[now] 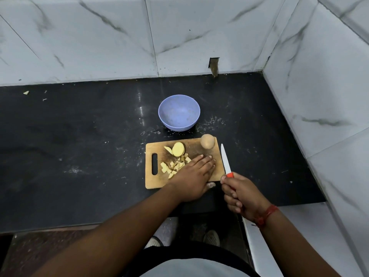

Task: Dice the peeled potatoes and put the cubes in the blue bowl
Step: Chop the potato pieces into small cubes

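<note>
A wooden cutting board (199,181) lies on the black counter. On it are several yellow potato pieces (173,166), a round potato slice (178,149) and a whole potato (207,141) at the far right corner. My left hand (192,176) lies flat on the board with straight fingers, beside the cut pieces. My right hand (242,196) grips the red handle of a white-bladed knife (225,158), held just off the board's right edge with the blade pointing away. The blue bowl (179,112) stands empty behind the board.
Marble-tiled walls close the counter at the back and right. The counter's front edge (79,228) runs below my forearms. Small scraps (26,92) lie at the far left of the counter. White specks dot the surface around the bowl.
</note>
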A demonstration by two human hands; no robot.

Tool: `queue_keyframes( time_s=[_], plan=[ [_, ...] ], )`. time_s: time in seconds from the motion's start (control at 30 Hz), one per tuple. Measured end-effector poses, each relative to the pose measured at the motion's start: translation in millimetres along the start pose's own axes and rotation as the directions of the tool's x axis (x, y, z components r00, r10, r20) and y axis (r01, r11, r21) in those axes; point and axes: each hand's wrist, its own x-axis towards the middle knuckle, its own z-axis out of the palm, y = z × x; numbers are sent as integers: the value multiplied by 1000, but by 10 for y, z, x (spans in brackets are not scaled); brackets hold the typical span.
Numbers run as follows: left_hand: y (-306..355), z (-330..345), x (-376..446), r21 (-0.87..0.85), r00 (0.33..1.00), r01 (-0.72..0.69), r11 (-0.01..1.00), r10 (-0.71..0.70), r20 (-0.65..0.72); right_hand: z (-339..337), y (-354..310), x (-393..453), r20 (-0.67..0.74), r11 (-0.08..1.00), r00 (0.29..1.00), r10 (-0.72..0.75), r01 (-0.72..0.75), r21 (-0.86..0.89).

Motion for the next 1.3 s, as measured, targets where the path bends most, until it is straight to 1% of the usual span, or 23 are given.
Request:
queue_keyframes(
  time_s=[0.13, 0.23, 0.27, 0.3, 0.33, 0.37, 0.43, 0.47, 0.5, 0.53, 0.6, 0.67, 0.83, 0.93, 1.03, 1.1, 1.2, 1.27, 1.3],
  plan=[
    [-177, 14, -232, 3, 999, 47, 999, -47, 18, -19, 27, -5, 2, 1000, 1000, -4, 5, -18],
    [-296, -11, -432, 23, 997, 38, 999, -37, -62, -35, 67, 3, 2, 1000, 1000, -3, 3, -27],
    [-322, -31, -472, 5, 994, 65, 998, -64, -91, -29, 74, 14, 2, 1000, 1000, -2, 3, -31],
    [-348, -63, -493, -35, 985, 119, 992, -122, -120, -22, 74, 25, 3, 999, 1000, -3, 3, -37],
    [-371, -93, -500, -94, 966, 201, 975, -213, -146, -13, 70, 38, 5, 999, 1000, -5, 5, -45],
    [-408, -107, -503, -161, 932, 297, 941, -322, -165, 0, 61, 53, 10, 998, 1000, -8, 8, -55],
    [-525, -118, -527, -296, 838, 452, 841, -514, -182, 30, 39, 78, 20, 997, 1000, -18, 20, -72],
    [-602, -115, -555, -340, 805, 489, 803, -566, -178, 45, 29, 87, 23, 996, 999, -25, 27, -79],
    [-691, -97, -592, -361, 800, 496, 789, -577, -162, 60, 21, 95, 24, 996, 999, -33, 35, -83],
    [-787, -79, -633, -368, 821, 480, 796, -556, -132, 78, 11, 100, 25, 995, 999, -39, 41, -87],
    [-957, -77, -695, -371, 890, 407, 835, -453, -44, 109, -2, 105, 29, 994, 998, -48, 51, -94],
    [-1067, -112, -718, -380, 931, 345, 858, -363, 27, 128, -7, 111, 30, 993, 998, -51, 54, -102],
    [-1173, -218, -693, -330, 948, 318, 889, -295, 118, 142, -4, 133, 36, 991, 998, -41, 45, -123],
    [-1202, -219, -717, -305, 955, 294, 906, -272, 115, 149, -20, 148, 28, 991, 999, -44, 48, -122],
    [-1198, -209, -757, -328, 957, 289, 899, -273, 97, 170, -26, 164, 19, 992, 999, -49, 51, -119],
    [-1186, -207, -794, -371, 948, 314, 874, -309, 77, 181, -26, 176, 14, 992, 998, -54, 55, -117],
    [-1157, -219, -860, -443, 911, 375, 814, -413, 13, 180, -32, 183, 11, 990, 998, -59, 60, -127],
    [-1069, -273, -827, -476, 897, 371, 797, -440, -38, 173, -35, 186, 0, 990, 998, -63, 63, -126],
    [-991, -315, -763, -481, 904, 344, 806, -423, -63, 173, -34, 190, -7, 990, 998, -67, 65, -123]
  ],
)
